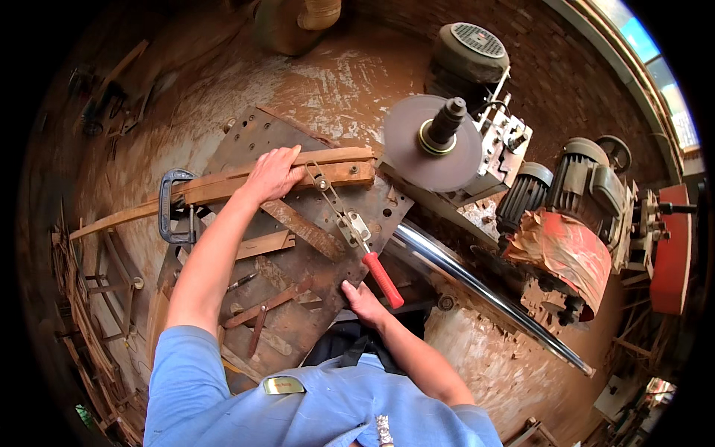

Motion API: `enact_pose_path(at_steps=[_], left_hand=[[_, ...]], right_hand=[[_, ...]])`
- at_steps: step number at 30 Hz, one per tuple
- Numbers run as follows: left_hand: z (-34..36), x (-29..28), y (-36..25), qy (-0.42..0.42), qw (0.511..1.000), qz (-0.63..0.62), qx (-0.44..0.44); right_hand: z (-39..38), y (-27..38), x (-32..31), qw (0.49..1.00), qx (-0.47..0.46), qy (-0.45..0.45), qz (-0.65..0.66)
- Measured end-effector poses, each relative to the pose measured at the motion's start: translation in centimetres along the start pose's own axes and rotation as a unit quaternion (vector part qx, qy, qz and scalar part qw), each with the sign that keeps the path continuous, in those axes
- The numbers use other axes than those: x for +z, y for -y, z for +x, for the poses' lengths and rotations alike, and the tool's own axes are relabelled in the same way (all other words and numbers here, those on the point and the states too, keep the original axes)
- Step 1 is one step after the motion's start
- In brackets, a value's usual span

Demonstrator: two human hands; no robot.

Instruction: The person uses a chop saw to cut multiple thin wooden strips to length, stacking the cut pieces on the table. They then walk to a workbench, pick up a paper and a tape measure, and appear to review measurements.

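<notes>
My left hand point(274, 176) is closed over a long, slightly curved wooden piece point(216, 183), its fingers bent over the far edge. That wood lies across a dark steel plate point(249, 141) with drilled holes. A C-clamp point(165, 212) grips the wood to the left of my hand. Right of the hand, a toggle clamp point(356, 227) with a red handle point(383, 280) reaches onto the wood's end. Below that handle, my right hand point(365, 304) holds the plate's near edge, thumb on top; its other fingers are mostly hidden.
A large round disc point(417, 141) on a spindle stands just beyond the wood's right end, beside a motor point(469, 52). A shiny steel rod point(484, 290) runs to the lower right. More motors point(577, 182) stand farther right. Loose wood strips point(268, 302) lie on the plate.
</notes>
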State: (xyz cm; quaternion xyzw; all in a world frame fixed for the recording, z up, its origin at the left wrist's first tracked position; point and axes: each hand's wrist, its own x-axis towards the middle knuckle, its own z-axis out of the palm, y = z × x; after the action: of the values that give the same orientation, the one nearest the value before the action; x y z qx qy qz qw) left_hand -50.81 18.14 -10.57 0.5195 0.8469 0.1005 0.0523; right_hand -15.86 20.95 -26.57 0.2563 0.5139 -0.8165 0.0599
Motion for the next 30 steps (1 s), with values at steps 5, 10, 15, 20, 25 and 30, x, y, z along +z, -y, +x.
enact_pose_path(at_steps=[5, 10, 15, 20, 25, 30], left_hand=[[1.8, -2.1, 2.6, 0.039, 0.994, 0.014, -0.104], [-1.6, -8.1, 0.1, -0.170, 0.968, -0.048, -0.180], [-15.2, -9.0, -2.0, -0.197, 0.831, -0.410, -0.320], [-32.0, -4.7, -8.8, -0.218, 0.682, -0.542, -0.440], [-44.9, -1.5, -16.5, -0.220, 0.632, -0.559, -0.490], [-47.7, -1.1, -27.0, -0.251, 0.665, -0.475, -0.519]], right_hand=[[1.1, 1.8, 2.6, 1.000, 0.021, -0.007, 0.005], [0.1, 4.9, 3.8, 0.998, 0.058, 0.025, -0.007], [0.3, 1.9, 3.9, 0.996, 0.069, -0.006, 0.061], [-3.7, 6.1, 6.1, 0.985, 0.120, -0.043, 0.117], [-6.5, 6.1, 5.4, 0.986, 0.101, -0.035, 0.124], [-8.7, 4.0, 1.8, 0.981, 0.064, 0.023, 0.183]])
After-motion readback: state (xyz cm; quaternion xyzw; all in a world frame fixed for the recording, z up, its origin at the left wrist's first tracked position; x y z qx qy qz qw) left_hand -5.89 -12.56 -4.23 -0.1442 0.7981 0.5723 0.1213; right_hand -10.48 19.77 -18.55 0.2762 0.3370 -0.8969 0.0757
